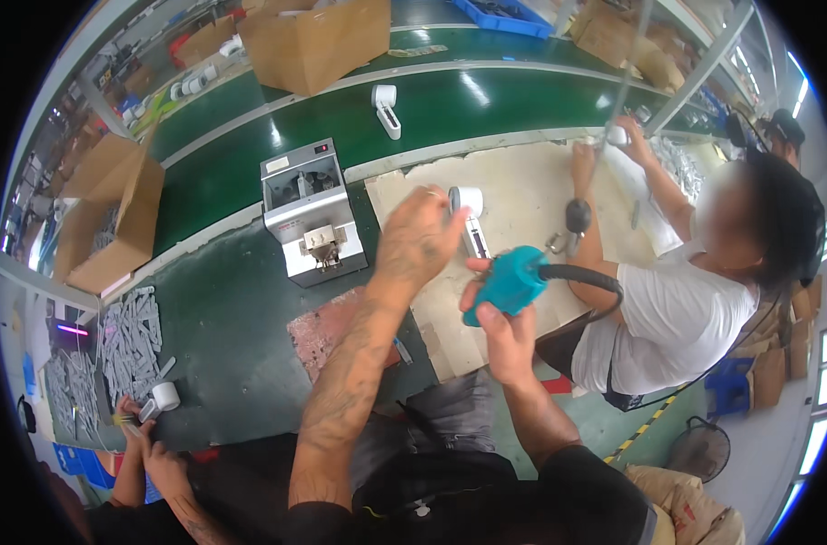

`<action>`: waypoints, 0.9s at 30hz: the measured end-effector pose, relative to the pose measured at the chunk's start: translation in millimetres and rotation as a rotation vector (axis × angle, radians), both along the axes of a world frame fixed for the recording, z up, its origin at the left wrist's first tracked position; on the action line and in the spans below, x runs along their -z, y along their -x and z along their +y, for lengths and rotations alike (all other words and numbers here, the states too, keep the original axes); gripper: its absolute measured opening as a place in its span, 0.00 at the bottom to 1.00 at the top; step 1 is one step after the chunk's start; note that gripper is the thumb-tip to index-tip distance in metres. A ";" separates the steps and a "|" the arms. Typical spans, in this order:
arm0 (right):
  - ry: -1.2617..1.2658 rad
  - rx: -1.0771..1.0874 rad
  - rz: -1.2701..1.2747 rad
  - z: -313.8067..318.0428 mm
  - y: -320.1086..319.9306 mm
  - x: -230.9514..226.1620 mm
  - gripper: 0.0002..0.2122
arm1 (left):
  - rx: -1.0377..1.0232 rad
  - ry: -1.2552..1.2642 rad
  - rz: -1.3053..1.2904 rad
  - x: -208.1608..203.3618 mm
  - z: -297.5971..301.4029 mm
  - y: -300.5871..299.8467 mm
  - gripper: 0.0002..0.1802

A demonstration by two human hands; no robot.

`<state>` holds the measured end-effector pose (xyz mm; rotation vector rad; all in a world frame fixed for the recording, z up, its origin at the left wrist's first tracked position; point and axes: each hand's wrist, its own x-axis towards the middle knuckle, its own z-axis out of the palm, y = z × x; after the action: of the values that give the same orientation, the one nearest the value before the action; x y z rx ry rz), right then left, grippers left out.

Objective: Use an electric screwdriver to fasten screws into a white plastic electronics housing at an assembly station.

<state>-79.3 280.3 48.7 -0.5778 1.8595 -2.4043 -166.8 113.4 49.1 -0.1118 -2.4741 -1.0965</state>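
Observation:
My right hand (509, 336) is wrapped around a teal powered screwdriver (513, 282) with a thick black cable. Just beyond it, a white device (466, 198) with a round head and a slim slotted handle lies on the cardboard-covered bench. My left hand (420, 238) hovers beside this device, back of the hand up, thumb apart from the fingers and overlapping the device's edge. Whether the thumb touches it I cannot tell. Left of that hand stands a grey metal screw feeder (311, 213) with an open top tray. The screwdriver's tip is hidden.
A similar white device (386, 111) lies on the green conveyor (486, 100). A reddish mat (327, 329) is near my left forearm. Grey parts (132, 341) are heaped at left, where another person's hands (145, 445) work. A co-worker (668, 300) sits at right. A dark hanging tool (578, 216) dangles nearby.

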 end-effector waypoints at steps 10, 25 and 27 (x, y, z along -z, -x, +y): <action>-0.105 0.070 0.015 32.5 -24.6 6.1 0.27 | -0.128 0.175 -0.401 58.0 44.8 28.1 0.29; 0.134 -0.166 0.007 -49.5 -9.2 -15.4 0.44 | -0.021 0.099 -0.099 27.4 -81.8 -170.9 0.14; 0.163 -0.225 0.016 -73.5 -4.0 -20.3 0.44 | -0.009 0.083 -0.100 30.5 -85.8 -178.8 0.14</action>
<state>-75.4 206.8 69.0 -0.7742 1.5196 -2.4190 11.9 27.6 18.6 -0.0720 -2.6069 -1.0186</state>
